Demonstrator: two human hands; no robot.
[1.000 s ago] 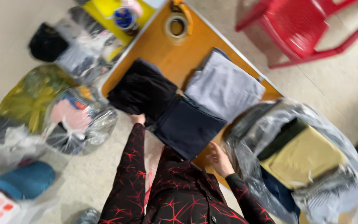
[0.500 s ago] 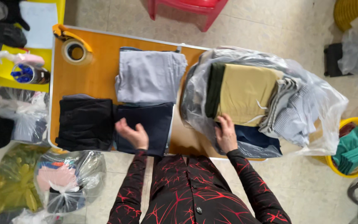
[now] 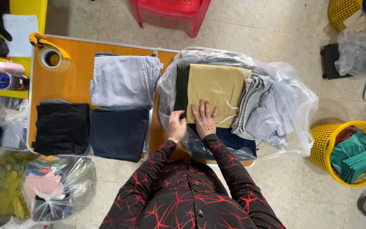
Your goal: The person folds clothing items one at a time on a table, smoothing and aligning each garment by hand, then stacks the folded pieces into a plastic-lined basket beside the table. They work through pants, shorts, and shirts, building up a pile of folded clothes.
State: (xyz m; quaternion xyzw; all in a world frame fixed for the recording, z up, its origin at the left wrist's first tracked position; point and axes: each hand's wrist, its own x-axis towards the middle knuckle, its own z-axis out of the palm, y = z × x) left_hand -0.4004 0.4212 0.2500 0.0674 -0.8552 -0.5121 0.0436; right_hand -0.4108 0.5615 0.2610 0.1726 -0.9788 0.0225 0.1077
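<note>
On orange table (image 3: 75,80), inside clear plastic bag (image 3: 293,106): right hand (image 3: 204,121) flat, fingers spread, pressing folded tan garment (image 3: 217,87). Left hand (image 3: 176,125) curled at bag's near edge, probably pinching plastic, grip unclear. Navy folded garment (image 3: 119,133), black one (image 3: 62,129), grey one (image 3: 123,80) just left. Tape roll (image 3: 51,58) at far corner.

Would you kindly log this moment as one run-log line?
left hand: gripping clear plastic bag edge | right hand: flat on tan folded garment in bag | table: grey, navy, black folded stacks
</note>
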